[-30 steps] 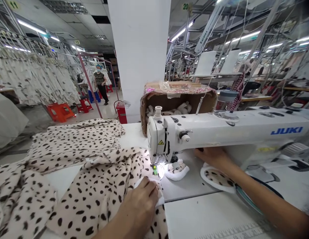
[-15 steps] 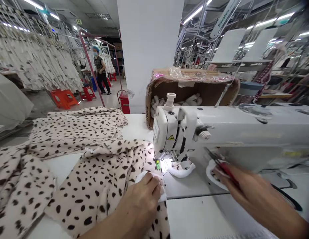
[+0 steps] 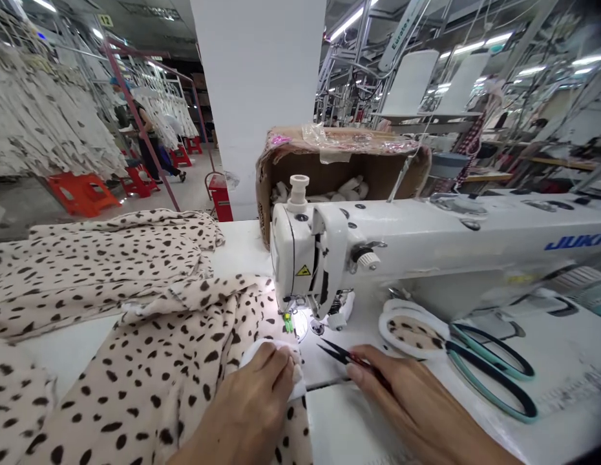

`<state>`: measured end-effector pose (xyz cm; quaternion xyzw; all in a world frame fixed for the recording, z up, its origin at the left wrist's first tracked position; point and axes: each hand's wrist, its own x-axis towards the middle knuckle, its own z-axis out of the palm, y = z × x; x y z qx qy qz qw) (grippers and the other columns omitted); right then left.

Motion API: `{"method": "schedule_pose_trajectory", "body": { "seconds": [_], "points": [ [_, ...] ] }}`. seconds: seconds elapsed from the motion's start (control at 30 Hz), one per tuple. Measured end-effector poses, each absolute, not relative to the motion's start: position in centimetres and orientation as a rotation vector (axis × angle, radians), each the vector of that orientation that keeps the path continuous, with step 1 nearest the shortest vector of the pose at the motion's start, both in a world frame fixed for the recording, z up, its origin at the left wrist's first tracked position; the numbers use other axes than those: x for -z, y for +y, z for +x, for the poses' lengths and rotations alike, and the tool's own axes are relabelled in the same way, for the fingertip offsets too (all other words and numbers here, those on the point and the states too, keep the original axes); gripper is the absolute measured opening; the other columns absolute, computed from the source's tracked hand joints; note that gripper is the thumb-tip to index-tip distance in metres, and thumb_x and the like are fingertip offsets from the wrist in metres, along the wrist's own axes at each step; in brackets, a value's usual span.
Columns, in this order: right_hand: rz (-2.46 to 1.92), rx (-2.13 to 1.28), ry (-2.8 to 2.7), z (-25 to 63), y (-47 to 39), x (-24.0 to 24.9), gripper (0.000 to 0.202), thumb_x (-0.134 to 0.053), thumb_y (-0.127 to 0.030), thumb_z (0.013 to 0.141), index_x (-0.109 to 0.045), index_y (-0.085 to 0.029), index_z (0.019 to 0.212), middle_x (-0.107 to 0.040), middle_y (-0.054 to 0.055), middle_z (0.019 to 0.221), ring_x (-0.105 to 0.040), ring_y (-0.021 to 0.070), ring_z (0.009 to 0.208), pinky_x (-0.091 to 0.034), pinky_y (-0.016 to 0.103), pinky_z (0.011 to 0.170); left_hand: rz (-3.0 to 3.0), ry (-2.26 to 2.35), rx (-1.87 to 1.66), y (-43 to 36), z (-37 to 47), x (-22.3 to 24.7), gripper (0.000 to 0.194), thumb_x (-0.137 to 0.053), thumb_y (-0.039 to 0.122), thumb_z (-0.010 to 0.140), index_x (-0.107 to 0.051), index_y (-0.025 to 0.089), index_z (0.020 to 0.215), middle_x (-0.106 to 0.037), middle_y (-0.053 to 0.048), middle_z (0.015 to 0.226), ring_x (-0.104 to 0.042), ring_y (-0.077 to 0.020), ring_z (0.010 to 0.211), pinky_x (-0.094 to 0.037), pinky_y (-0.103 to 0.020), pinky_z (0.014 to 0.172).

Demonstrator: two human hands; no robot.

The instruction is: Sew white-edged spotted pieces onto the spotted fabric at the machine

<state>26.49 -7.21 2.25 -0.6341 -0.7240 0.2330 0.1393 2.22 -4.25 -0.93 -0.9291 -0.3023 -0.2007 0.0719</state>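
Here the left hand (image 3: 252, 403) presses flat on spotted fabric (image 3: 150, 381), grasping nothing; at three o'clock, the right hand (image 3: 402, 400) pinches open snips (image 3: 342, 354).

Garment factory: sewing machine (image 3: 426, 252), hanging garment racks (image 3: 48, 123), fabric (image 3: 150, 361).

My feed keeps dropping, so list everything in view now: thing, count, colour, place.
White JUKI sewing machine: one, on the white table.
Beige fabric with dark spots: heaped at the table's left, reaching the needle.
White padded piece: one, on the fabric under the left fingers.
Black thread snips: one, blades pointing at the needle.
Teal-handled scissors: one, right of the needle.
Round spotted piece with white rim: one, beside the scissors.
Brown cardboard box: one, behind the machine.
Red stools: several, on the floor at left.
Left hand: pressing the padded piece.
Right hand: holding the snips.
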Motion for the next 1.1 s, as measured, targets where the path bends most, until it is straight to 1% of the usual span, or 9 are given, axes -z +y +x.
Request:
{"method": "schedule_pose_trajectory", "body": {
  "seconds": [0.07,0.13,0.37,0.47,0.63,0.73,0.93,1.03,1.1],
  "points": [
    [-1.765,-0.759,-2.156,26.1,-7.2,-2.2,0.045,-0.026,-0.054,0.101,-0.062,-0.028,0.095,-0.071,0.002,0.085,-0.068,0.0227,0.078,-0.047,0.032,0.067,-2.815,-0.919,0.568,-4.5,2.3,0.4,0.029,-0.042,-0.002,0.087,-0.058,0.004,0.110,-0.065,-0.015,0.102,-0.061,-0.0269,0.093,-0.062,-0.034,0.065],
    [-1.692,-0.728,-2.215,25.8,-6.1,-2.2,0.042,-0.029,-0.052,0.101,-0.061,-0.027,0.090,-0.071,0.001,0.085,-0.068,0.0215,0.077,-0.046,0.032,0.066,-2.843,-0.930,0.539,-4.8,2.4,-0.1,0.027,-0.043,-0.001,0.088,-0.060,0.004,0.109,-0.065,-0.015,0.102,-0.061,-0.0269,0.094,-0.062,-0.036,0.068],
    [-1.431,-0.315,-2.435,25.8,-1.9,-1.9,0.052,-0.031,-0.053,0.101,-0.065,-0.027,0.072,-0.066,0.002,0.064,-0.065,0.0209,0.056,-0.042,0.031,0.050,-2.855,-1.053,0.537,-5.2,2.5,-0.5,0.019,-0.043,0.004,0.094,-0.062,0.006,0.099,-0.064,-0.012,0.098,-0.060,-0.0220,0.088,-0.060,-0.031,0.065],
    [-1.350,-0.291,-2.400,26.4,-2.4,-1.2,0.045,-0.035,-0.051,0.101,-0.070,-0.028,0.084,-0.068,0.001,0.069,-0.066,0.0204,0.057,-0.047,0.031,0.052,-2.886,-1.052,0.517,-5.1,2.4,-0.3,0.018,-0.046,0.006,0.094,-0.061,0.006,0.103,-0.063,-0.013,0.105,-0.059,-0.0233,0.094,-0.060,-0.033,0.071],
    [-1.259,-0.420,-2.389,26.8,-3.9,0.5,0.034,-0.041,-0.047,0.101,-0.068,-0.034,0.117,-0.074,-0.001,0.097,-0.071,0.0221,0.084,-0.055,0.031,0.064,-2.932,-1.032,0.445,-4.9,2.3,-0.3,0.020,-0.048,0.008,0.094,-0.059,0.004,0.111,-0.062,-0.015,0.110,-0.058,-0.0258,0.105,-0.060,-0.036,0.081],
    [-1.226,-0.386,-2.369,26.4,-4.1,0.9,0.034,-0.041,-0.047,0.101,-0.068,-0.035,0.116,-0.074,-0.002,0.088,-0.071,0.0212,0.076,-0.054,0.032,0.060,-2.922,-1.033,0.462,-4.8,2.4,-0.4,0.023,-0.046,0.010,0.097,-0.057,0.003,0.116,-0.062,-0.015,0.114,-0.057,-0.0250,0.108,-0.059,-0.034,0.085],
    [-1.223,-0.304,-2.337,25.8,-3.3,0.7,0.043,-0.035,-0.043,0.102,-0.073,-0.030,0.088,-0.066,-0.001,0.061,-0.062,0.0179,0.050,-0.043,0.031,0.046,-2.844,-1.064,0.522,-4.3,2.8,-0.2,0.022,-0.045,0.009,0.098,-0.058,0.004,0.115,-0.064,-0.014,0.114,-0.059,-0.0238,0.101,-0.059,-0.033,0.082],
    [-1.243,-0.236,-2.361,25.7,-2.6,0.9,0.054,-0.029,-0.045,0.103,-0.067,-0.029,0.067,-0.062,0.001,0.056,-0.057,0.0173,0.044,-0.036,0.031,0.042,-2.827,-1.072,0.537,-3.7,2.9,-0.1,0.025,-0.044,0.007,0.097,-0.056,0.004,0.118,-0.063,-0.015,0.114,-0.059,-0.0233,0.101,-0.059,-0.032,0.080],
    [-1.279,-0.261,-2.389,25.8,-2.1,1.1,0.057,-0.026,-0.046,0.102,-0.065,-0.028,0.065,-0.063,0.002,0.060,-0.057,0.0180,0.047,-0.037,0.032,0.044,-2.824,-1.084,0.512,-3.3,2.9,-0.1,0.026,-0.042,0.006,0.097,-0.056,0.004,0.119,-0.063,-0.015,0.113,-0.058,-0.0237,0.103,-0.060,-0.034,0.081]
  ]
}}
